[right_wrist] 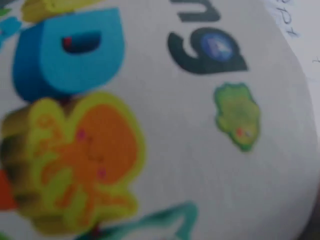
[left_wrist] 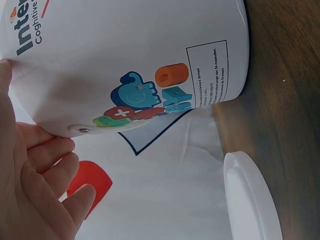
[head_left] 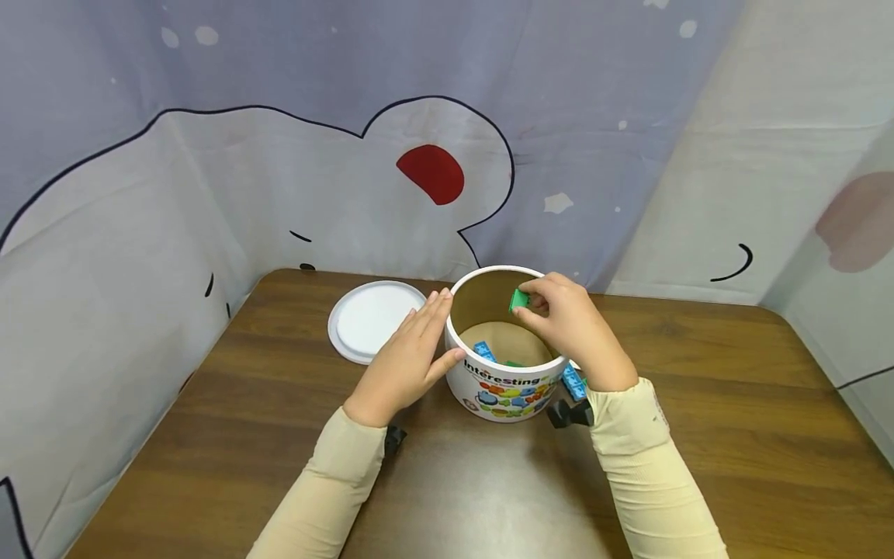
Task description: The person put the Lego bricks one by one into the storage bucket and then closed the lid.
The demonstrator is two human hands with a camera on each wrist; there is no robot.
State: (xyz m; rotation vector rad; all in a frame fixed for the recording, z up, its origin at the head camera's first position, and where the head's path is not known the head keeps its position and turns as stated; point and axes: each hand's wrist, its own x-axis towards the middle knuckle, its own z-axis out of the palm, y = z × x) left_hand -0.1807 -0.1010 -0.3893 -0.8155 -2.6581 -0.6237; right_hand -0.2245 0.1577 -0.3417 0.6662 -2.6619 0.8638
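A white round bucket (head_left: pixel 457 380) with printed toy pictures and the word "Interesting" stands upright on the table. My left hand (head_left: pixel 412 357) rests against its left side, fingers extended along the rim and thumb at the front; in the left wrist view the fingers touch the printed wall (left_wrist: pixel 150 40). My right hand (head_left: pixel 562 314) pinches a small green building block (head_left: pixel 519 300) between thumb and fingers, over the bucket's opening. Inside, on the bottom, lie a blue building block (head_left: pixel 484 352) and a green piece (head_left: pixel 513 364), partly hidden by the front rim. The right wrist view holds only the printed wall (right_wrist: pixel 165 125).
A white lid (head_left: pixel 377 318) lies flat on the wooden table (head_left: pixel 733 404), left of the bucket. Blue building blocks (head_left: pixel 574 383) lie close to the bucket's right side, partly hidden by my right wrist. A patterned cloth (head_left: pixel 335 186) hangs behind the table.
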